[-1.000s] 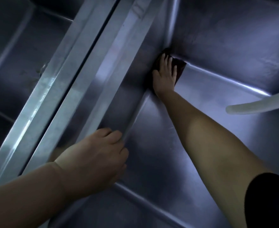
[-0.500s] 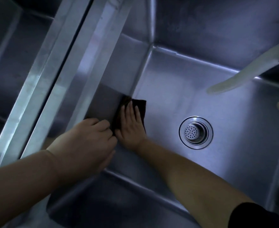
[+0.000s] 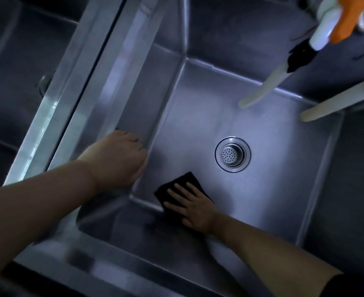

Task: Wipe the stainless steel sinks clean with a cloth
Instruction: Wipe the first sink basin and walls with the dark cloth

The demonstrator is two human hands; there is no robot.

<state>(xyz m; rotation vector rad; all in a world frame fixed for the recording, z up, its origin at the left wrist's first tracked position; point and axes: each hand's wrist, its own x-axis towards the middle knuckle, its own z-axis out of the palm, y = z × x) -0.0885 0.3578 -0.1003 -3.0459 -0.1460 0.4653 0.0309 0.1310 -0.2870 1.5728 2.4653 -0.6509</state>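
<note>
Black cloth [image 3: 177, 185] under flat right hand [image 3: 195, 207] on sink [image 3: 273, 168] floor | left hand [image 3: 114, 159] curled over rim

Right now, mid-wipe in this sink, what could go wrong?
1. The right hand presses the cloth flat, fingers straight, so nothing grips it; it may slip out on a fast stroke.
2. The drain sits just beyond the cloth; an edge might snag there.
3. Two hoses hang over the far side; a long stroke could knock them.
</note>
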